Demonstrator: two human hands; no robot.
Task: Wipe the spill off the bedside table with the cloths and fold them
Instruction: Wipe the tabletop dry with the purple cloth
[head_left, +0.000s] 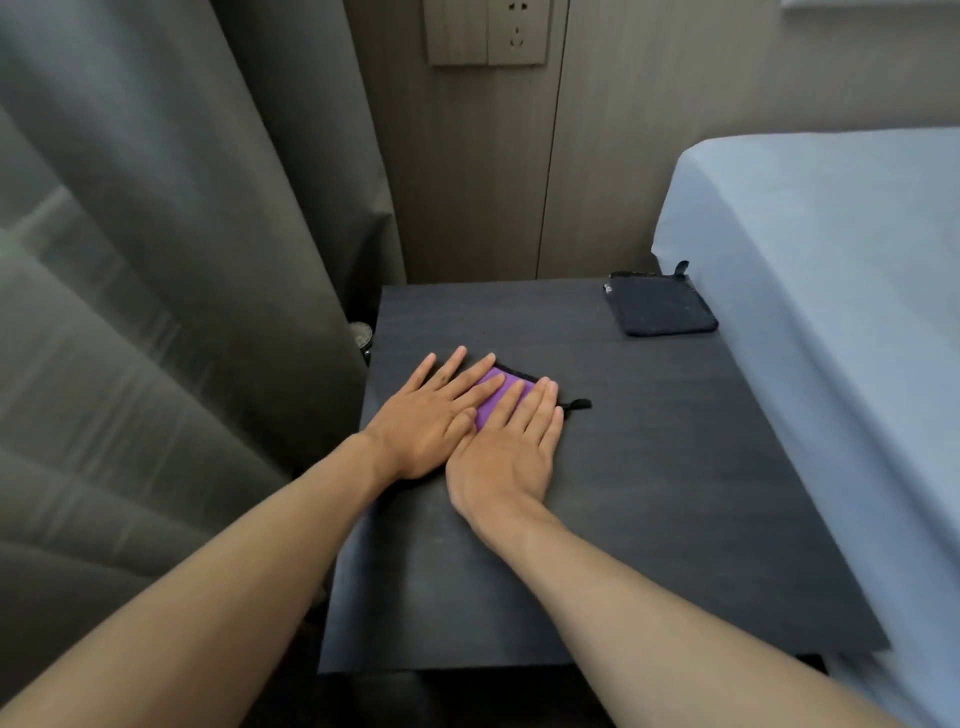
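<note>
Purple cloth (494, 397): soft, light, I judge; left hand (426, 423) and right hand (506, 457) press it flat, fingers straight; grip by edges.

Bare forearms (234, 561); bare left hand (434, 423) and right hand (506, 457); slim fingers (537, 410)

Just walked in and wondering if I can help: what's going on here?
A person presses the left hand and right hand flat on a purple cloth on the dark bedside table. A black cloth lies folded at the table's far right corner, beside the bed. No spill is visible.
</note>
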